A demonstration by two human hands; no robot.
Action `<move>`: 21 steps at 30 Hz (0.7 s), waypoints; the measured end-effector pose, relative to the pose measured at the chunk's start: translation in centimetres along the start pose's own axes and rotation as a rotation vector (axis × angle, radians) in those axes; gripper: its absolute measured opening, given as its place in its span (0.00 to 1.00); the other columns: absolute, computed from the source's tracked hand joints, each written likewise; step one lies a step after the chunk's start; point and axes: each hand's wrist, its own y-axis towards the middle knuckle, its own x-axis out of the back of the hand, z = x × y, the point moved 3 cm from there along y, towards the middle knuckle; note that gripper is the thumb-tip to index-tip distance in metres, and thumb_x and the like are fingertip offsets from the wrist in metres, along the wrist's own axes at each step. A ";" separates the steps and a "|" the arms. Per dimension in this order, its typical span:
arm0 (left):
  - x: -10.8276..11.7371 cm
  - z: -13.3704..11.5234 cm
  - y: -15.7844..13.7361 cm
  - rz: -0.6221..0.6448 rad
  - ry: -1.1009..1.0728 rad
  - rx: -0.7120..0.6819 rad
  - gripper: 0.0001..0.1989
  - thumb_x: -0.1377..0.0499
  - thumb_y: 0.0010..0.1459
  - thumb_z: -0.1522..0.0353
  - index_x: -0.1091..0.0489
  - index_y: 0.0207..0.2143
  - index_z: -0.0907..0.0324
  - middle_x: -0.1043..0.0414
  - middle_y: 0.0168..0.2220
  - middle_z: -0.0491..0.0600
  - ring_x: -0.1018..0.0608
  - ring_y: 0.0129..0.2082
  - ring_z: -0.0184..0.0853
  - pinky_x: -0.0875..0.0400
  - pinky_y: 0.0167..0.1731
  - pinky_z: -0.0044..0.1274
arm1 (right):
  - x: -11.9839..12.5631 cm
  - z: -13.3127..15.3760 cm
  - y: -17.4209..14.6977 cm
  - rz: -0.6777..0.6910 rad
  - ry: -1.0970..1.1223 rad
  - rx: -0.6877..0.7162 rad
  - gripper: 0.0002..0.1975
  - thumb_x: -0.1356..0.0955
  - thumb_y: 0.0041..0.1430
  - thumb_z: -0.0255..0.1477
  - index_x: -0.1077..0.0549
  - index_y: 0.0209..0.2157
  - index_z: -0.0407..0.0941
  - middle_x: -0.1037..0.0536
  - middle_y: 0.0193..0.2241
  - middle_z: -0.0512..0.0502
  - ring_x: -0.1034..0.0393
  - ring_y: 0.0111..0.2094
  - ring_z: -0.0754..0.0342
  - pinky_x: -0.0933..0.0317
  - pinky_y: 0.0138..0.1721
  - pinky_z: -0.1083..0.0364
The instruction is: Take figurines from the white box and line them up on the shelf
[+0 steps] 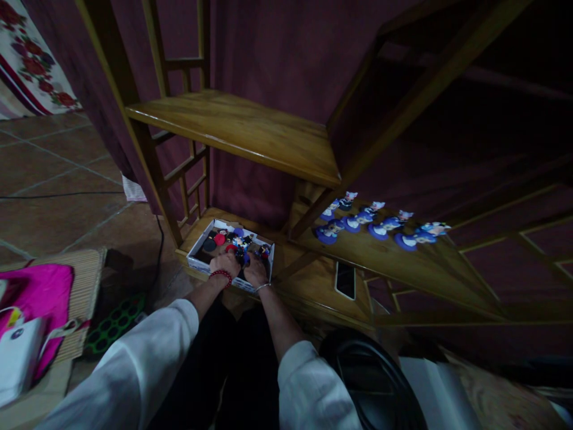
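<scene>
A shallow white cardboard box (200, 264) with several small figurines (242, 242) in it sits on the lower wooden shelf. My left hand (225, 263), with a red bead bracelet at the wrist, reaches over the box's near side with its fingers curled. Close beside it, my right hand (255, 270), wearing a thin bracelet, also dips into the box, fingers bent inward. Dark and blue figurine parts show between the two hands. What the fingertips grip is too small and dim to make out. Red and black round pieces lie left of the hands.
Several purple-based figurines (384, 227) stand on the raised shelf at right. A phone (345, 280) lies on the lower shelf. Above the box juts a wooden shelf board (242, 128). A black round seat (371, 376) is near my right arm; a white power bank (20, 358) lies at left.
</scene>
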 end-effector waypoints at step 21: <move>-0.2 0.0 0.4 0.000 0.016 -0.008 0.16 0.50 0.50 0.63 0.32 0.40 0.58 0.27 0.37 0.56 0.26 0.38 0.43 0.34 0.36 0.30 | -0.1 -1.1 0.8 -0.068 0.240 -0.095 0.17 0.38 0.49 0.20 0.31 0.42 0.44 0.26 0.39 0.47 0.32 0.41 0.56 0.41 0.45 0.59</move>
